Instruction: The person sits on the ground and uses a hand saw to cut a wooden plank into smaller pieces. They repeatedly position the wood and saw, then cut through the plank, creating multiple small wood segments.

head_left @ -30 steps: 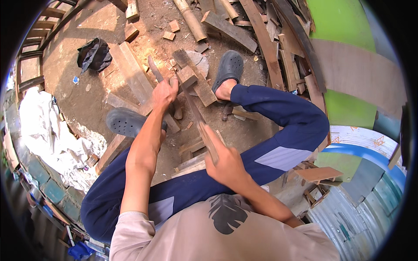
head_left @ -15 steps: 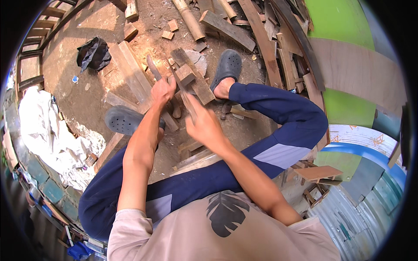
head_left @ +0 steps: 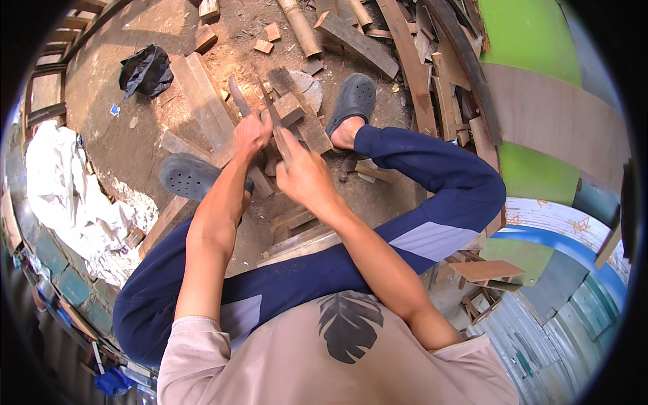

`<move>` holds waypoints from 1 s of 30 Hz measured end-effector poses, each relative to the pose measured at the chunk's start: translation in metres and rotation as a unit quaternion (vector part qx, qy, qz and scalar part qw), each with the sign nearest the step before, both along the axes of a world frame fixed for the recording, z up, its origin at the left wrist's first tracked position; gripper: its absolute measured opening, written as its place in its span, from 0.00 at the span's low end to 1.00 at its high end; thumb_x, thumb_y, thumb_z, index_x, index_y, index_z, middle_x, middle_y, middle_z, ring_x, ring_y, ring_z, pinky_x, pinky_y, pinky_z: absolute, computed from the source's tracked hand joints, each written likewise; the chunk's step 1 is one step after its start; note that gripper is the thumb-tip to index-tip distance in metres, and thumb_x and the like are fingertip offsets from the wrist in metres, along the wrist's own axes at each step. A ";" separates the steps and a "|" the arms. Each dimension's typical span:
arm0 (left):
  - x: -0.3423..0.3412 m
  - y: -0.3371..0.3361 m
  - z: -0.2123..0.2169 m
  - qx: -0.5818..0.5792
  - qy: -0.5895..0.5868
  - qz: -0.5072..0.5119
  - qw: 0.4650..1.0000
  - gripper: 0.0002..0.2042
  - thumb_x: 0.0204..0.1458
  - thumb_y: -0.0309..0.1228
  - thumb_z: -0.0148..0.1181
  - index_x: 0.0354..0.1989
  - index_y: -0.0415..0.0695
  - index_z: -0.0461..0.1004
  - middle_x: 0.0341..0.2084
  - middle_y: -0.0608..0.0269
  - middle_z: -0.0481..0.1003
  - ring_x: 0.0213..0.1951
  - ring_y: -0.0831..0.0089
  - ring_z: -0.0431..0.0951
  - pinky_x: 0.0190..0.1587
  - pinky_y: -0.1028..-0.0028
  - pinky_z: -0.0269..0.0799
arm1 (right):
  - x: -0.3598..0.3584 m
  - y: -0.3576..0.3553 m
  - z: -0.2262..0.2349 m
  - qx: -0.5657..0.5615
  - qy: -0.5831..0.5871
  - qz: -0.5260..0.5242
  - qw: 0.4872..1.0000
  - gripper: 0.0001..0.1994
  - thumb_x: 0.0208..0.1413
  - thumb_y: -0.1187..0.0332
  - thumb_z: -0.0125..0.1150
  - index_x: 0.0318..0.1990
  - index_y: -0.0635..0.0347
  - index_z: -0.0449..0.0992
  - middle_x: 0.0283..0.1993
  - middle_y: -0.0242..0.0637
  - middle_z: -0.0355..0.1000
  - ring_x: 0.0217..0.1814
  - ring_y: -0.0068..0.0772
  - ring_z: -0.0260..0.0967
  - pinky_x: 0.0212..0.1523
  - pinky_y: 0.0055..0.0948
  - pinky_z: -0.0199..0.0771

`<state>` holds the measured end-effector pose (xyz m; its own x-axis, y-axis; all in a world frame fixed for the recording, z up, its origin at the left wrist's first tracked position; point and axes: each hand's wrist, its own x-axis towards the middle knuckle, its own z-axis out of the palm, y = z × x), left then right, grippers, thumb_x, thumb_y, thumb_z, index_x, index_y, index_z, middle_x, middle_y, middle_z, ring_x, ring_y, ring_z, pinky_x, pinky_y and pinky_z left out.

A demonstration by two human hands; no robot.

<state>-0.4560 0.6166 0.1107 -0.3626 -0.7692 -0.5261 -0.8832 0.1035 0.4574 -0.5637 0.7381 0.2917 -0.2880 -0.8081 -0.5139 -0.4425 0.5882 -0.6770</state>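
My left hand (head_left: 252,133) is closed around a tool with a dark, pointed blade (head_left: 238,96) that sticks out beyond the fingers. My right hand (head_left: 304,174) is wrapped round a long, narrow, brownish tool (head_left: 275,116). It slants forward past my left fingers; whether it is a file, saw or knife I cannot make out. Just right of it a short wooden block (head_left: 290,108) rests on a thicker piece of timber (head_left: 312,128), near my right shoe (head_left: 352,100). Both tools' grips are mostly hidden by my hands.
Beams (head_left: 202,94) lie on the dirt floor beyond my left shoe (head_left: 189,177), by a black plastic bag (head_left: 146,72). White cloth (head_left: 64,192) is heaped at the left. Scrap boards (head_left: 412,74) pile up at the far right; a hammer head (head_left: 347,165) shows near my right foot.
My right hand and its long tool have slid forward and slightly left, closer to my left hand. The left hand stays at almost the same place, still gripping the bladed tool.
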 end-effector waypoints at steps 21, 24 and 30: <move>-0.002 -0.003 -0.004 -0.006 0.023 0.018 1.000 0.32 0.61 0.54 0.49 0.44 0.31 0.81 0.34 0.29 0.81 0.41 0.37 0.84 0.50 0.48 0.78 | 0.003 0.031 0.001 -0.040 0.018 0.011 0.999 0.37 0.54 0.76 0.57 0.75 0.56 0.60 0.43 0.64 0.79 0.46 0.69 0.78 0.47 0.52 0.81; -0.006 -0.003 -0.008 0.005 0.017 0.010 1.000 0.32 0.61 0.54 0.49 0.45 0.32 0.81 0.35 0.28 0.81 0.42 0.37 0.84 0.50 0.48 0.77 | -0.006 0.001 -0.016 -0.041 0.016 -0.024 0.999 0.34 0.54 0.77 0.57 0.72 0.63 0.65 0.46 0.67 0.78 0.47 0.58 0.81 0.48 0.49 0.78; 0.006 0.000 0.000 -0.011 0.012 0.036 0.999 0.30 0.61 0.53 0.50 0.44 0.33 0.82 0.35 0.28 0.81 0.43 0.36 0.83 0.50 0.48 0.77 | -0.002 0.105 0.070 -0.133 -0.023 0.009 0.991 0.40 0.51 0.78 0.55 0.77 0.58 0.58 0.54 0.65 0.76 0.47 0.68 0.78 0.51 0.47 0.81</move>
<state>-0.4495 0.6165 0.1103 -0.3185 -0.8045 -0.5014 -0.8776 0.0504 0.4767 -0.5658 0.8433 0.3613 -0.2531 -0.9215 -0.2947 -0.4157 0.3787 -0.8269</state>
